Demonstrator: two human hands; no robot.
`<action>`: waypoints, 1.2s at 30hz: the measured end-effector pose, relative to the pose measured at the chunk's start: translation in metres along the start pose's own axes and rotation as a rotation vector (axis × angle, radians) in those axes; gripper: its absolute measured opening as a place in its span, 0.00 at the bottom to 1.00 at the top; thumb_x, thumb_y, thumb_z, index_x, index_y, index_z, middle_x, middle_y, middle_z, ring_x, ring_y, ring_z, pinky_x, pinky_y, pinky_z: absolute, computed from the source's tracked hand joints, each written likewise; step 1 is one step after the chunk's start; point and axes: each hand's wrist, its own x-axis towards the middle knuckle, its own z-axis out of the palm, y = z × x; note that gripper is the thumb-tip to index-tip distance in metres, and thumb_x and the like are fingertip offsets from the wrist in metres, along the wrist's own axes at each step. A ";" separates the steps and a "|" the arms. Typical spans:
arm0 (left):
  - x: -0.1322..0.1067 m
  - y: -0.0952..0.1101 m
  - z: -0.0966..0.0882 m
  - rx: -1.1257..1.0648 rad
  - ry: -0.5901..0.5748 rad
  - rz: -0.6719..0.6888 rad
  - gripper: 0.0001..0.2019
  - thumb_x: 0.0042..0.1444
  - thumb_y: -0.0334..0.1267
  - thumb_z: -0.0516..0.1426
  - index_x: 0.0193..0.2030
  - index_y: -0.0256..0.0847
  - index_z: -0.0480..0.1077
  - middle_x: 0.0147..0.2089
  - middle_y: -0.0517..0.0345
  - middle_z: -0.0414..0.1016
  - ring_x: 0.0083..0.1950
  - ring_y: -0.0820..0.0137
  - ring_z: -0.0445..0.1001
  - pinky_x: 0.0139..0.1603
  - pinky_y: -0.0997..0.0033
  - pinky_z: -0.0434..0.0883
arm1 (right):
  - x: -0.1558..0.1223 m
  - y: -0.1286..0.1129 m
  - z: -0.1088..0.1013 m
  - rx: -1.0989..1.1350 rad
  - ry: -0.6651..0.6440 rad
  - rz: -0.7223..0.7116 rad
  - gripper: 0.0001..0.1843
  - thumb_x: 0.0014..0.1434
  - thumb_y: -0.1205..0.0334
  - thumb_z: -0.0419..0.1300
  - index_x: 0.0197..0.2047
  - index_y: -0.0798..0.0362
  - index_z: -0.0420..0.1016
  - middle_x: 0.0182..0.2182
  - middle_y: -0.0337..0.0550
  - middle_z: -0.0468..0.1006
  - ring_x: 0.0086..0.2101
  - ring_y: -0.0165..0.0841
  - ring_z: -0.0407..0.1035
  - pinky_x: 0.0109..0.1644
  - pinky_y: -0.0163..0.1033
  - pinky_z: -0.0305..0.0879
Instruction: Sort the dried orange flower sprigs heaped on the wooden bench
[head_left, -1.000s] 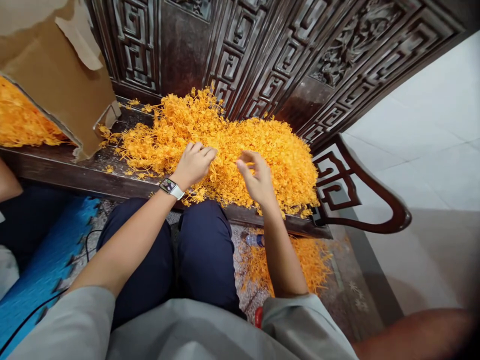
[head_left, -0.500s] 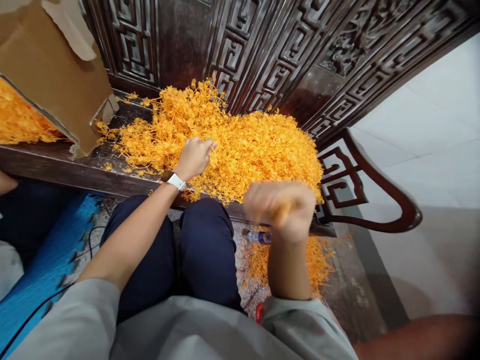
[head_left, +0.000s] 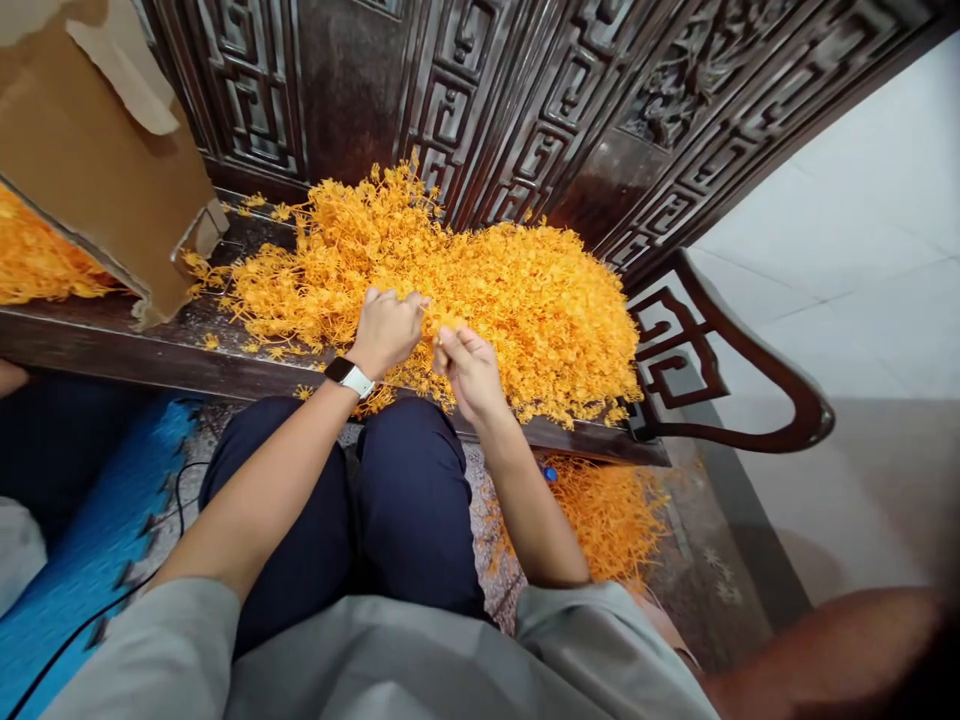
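Both hands paired again for fingerwork: right hand (head_left: 471, 372), lower half-second ago, now at 4 o'clock of left hand (head_left: 388, 328), fingertips pinched together. Left grip: can't tell. Orange pile (head_left: 525, 305) on surface (head_left: 180, 358), hands' 12 o'clock.

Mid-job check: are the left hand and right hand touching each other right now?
Apart. The head view shows a narrow strip of the orange pile between the left hand and the right hand.
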 end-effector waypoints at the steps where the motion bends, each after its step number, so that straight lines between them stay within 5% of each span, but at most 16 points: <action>1: 0.004 -0.007 0.001 -0.013 -0.005 -0.042 0.26 0.76 0.44 0.42 0.49 0.36 0.79 0.38 0.39 0.82 0.44 0.50 0.79 0.53 0.49 0.64 | -0.013 -0.006 0.006 0.023 -0.167 0.075 0.19 0.64 0.47 0.71 0.33 0.52 0.75 0.20 0.30 0.68 0.21 0.22 0.61 0.28 0.29 0.59; 5: 0.017 -0.034 0.004 -0.045 -0.025 -0.198 0.23 0.76 0.44 0.44 0.44 0.39 0.80 0.35 0.42 0.82 0.39 0.53 0.79 0.50 0.50 0.64 | -0.058 -0.043 0.024 -0.068 -1.222 0.210 0.10 0.70 0.57 0.67 0.38 0.54 0.83 0.33 0.44 0.84 0.32 0.26 0.75 0.39 0.32 0.70; 7: 0.018 -0.037 0.002 -0.059 -0.024 -0.205 0.23 0.76 0.45 0.44 0.45 0.39 0.80 0.35 0.42 0.82 0.39 0.53 0.79 0.51 0.50 0.64 | -0.059 -0.060 0.019 -0.063 -1.486 0.110 0.06 0.68 0.60 0.69 0.41 0.53 0.85 0.35 0.46 0.86 0.35 0.28 0.78 0.44 0.33 0.72; 9: 0.015 -0.031 -0.002 -0.086 -0.027 -0.192 0.25 0.76 0.46 0.43 0.46 0.38 0.79 0.36 0.41 0.82 0.40 0.51 0.79 0.52 0.49 0.63 | -0.045 -0.072 0.004 0.101 -1.265 -0.088 0.08 0.66 0.54 0.70 0.41 0.48 0.86 0.30 0.40 0.83 0.30 0.26 0.74 0.38 0.32 0.70; 11: 0.009 -0.020 -0.008 -0.089 -0.038 -0.163 0.26 0.76 0.46 0.42 0.48 0.37 0.79 0.37 0.39 0.82 0.42 0.50 0.79 0.52 0.48 0.63 | -0.023 -0.074 -0.015 0.279 -0.681 -0.243 0.17 0.66 0.40 0.67 0.45 0.45 0.84 0.26 0.36 0.78 0.24 0.25 0.66 0.30 0.31 0.65; 14: 0.000 -0.006 -0.014 -0.045 -0.056 -0.112 0.27 0.76 0.46 0.41 0.50 0.35 0.79 0.40 0.36 0.83 0.44 0.47 0.80 0.53 0.47 0.63 | 0.005 -0.055 -0.029 0.247 0.019 -0.157 0.25 0.65 0.34 0.64 0.51 0.45 0.80 0.30 0.36 0.76 0.24 0.25 0.60 0.28 0.33 0.62; 16: -0.003 0.000 -0.016 -0.018 -0.066 -0.088 0.28 0.76 0.46 0.40 0.51 0.34 0.79 0.41 0.34 0.83 0.45 0.47 0.80 0.53 0.47 0.64 | 0.016 -0.034 -0.025 0.070 0.154 -0.030 0.25 0.60 0.41 0.70 0.53 0.46 0.76 0.33 0.36 0.76 0.25 0.25 0.62 0.29 0.34 0.62; 19: -0.005 0.003 -0.016 0.000 -0.076 -0.058 0.28 0.76 0.45 0.40 0.53 0.34 0.79 0.43 0.35 0.84 0.46 0.48 0.81 0.54 0.48 0.65 | 0.021 -0.005 -0.011 -0.128 0.142 0.018 0.23 0.57 0.43 0.74 0.47 0.48 0.75 0.31 0.36 0.76 0.26 0.26 0.65 0.30 0.35 0.61; 24: -0.003 -0.003 -0.014 -0.014 -0.094 -0.077 0.25 0.75 0.44 0.43 0.52 0.36 0.80 0.43 0.36 0.84 0.47 0.48 0.81 0.54 0.50 0.64 | -0.007 -0.002 0.018 -0.012 -0.047 0.143 0.18 0.59 0.49 0.73 0.31 0.52 0.73 0.19 0.28 0.65 0.20 0.22 0.56 0.26 0.31 0.53; 26: 0.000 -0.009 -0.012 -0.056 -0.114 -0.099 0.23 0.74 0.41 0.44 0.52 0.38 0.80 0.42 0.38 0.85 0.47 0.49 0.81 0.52 0.51 0.64 | -0.030 -0.015 0.031 -0.061 -0.341 0.268 0.14 0.62 0.53 0.72 0.33 0.54 0.78 0.20 0.30 0.69 0.20 0.22 0.57 0.26 0.30 0.54; 28: 0.004 -0.016 -0.009 -0.066 -0.130 -0.126 0.21 0.74 0.40 0.46 0.51 0.38 0.81 0.41 0.38 0.84 0.46 0.48 0.81 0.52 0.51 0.64 | -0.048 -0.033 0.040 -0.139 -0.778 0.339 0.10 0.65 0.57 0.70 0.38 0.56 0.82 0.27 0.37 0.79 0.26 0.24 0.68 0.33 0.31 0.64; 30: 0.008 -0.021 -0.007 -0.075 -0.111 -0.144 0.21 0.74 0.42 0.46 0.48 0.37 0.80 0.38 0.38 0.83 0.44 0.49 0.81 0.50 0.52 0.64 | -0.055 -0.051 0.040 -0.157 -1.276 0.305 0.06 0.67 0.62 0.68 0.42 0.56 0.83 0.38 0.46 0.84 0.36 0.28 0.76 0.46 0.34 0.71; 32: 0.011 -0.022 -0.005 -0.176 -0.056 -0.156 0.21 0.75 0.45 0.47 0.45 0.38 0.78 0.36 0.42 0.82 0.40 0.53 0.80 0.47 0.54 0.64 | -0.049 -0.065 0.028 -0.034 -1.542 0.150 0.03 0.67 0.64 0.68 0.43 0.53 0.84 0.39 0.46 0.85 0.39 0.28 0.77 0.49 0.34 0.72; 33: 0.011 -0.022 -0.004 -0.274 -0.034 -0.169 0.20 0.75 0.47 0.48 0.43 0.39 0.77 0.34 0.45 0.80 0.38 0.56 0.78 0.44 0.57 0.65 | -0.043 -0.069 0.018 0.066 -1.482 0.058 0.03 0.67 0.61 0.69 0.43 0.50 0.84 0.35 0.42 0.84 0.36 0.27 0.76 0.45 0.33 0.71; 34: 0.011 -0.021 -0.003 -0.395 -0.020 -0.182 0.18 0.75 0.48 0.49 0.43 0.40 0.76 0.32 0.48 0.79 0.35 0.59 0.77 0.41 0.59 0.64 | -0.036 -0.072 0.008 0.175 -1.274 -0.032 0.05 0.67 0.57 0.69 0.44 0.47 0.84 0.31 0.38 0.81 0.31 0.25 0.72 0.39 0.31 0.69; 36: 0.011 -0.018 -0.003 -0.658 -0.012 -0.216 0.13 0.72 0.49 0.54 0.46 0.42 0.73 0.31 0.53 0.78 0.32 0.64 0.75 0.37 0.63 0.65 | -0.026 -0.072 -0.011 0.326 -0.633 -0.160 0.12 0.67 0.45 0.67 0.46 0.42 0.83 0.25 0.32 0.71 0.23 0.25 0.59 0.28 0.30 0.61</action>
